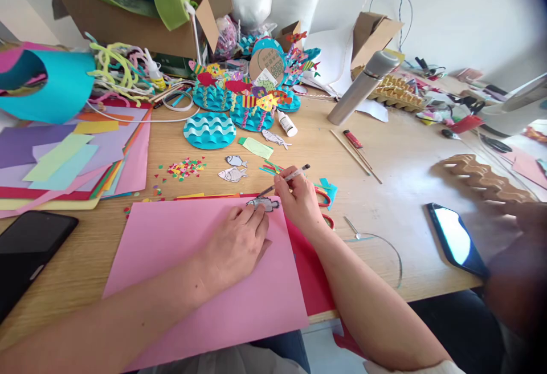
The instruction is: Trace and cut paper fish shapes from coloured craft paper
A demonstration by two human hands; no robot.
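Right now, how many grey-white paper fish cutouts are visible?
4: one fish at the left hand on the pink paper sheet, two fish beyond, one fish beside the white plastic bottle. Others may be hidden.

Bright scene; glare and blur on the right

Illumination is bright and strongest toward the right, where the table (399, 206) carries a pale sheen and the right-hand phone (455, 234) shows white screen glare. Soft shadow lies beneath the left hand (237, 240). Central detail is acceptably sharp. Wide-angle distortion stretches both sides. The right margin is smeared; the upper right corner darkens to black.
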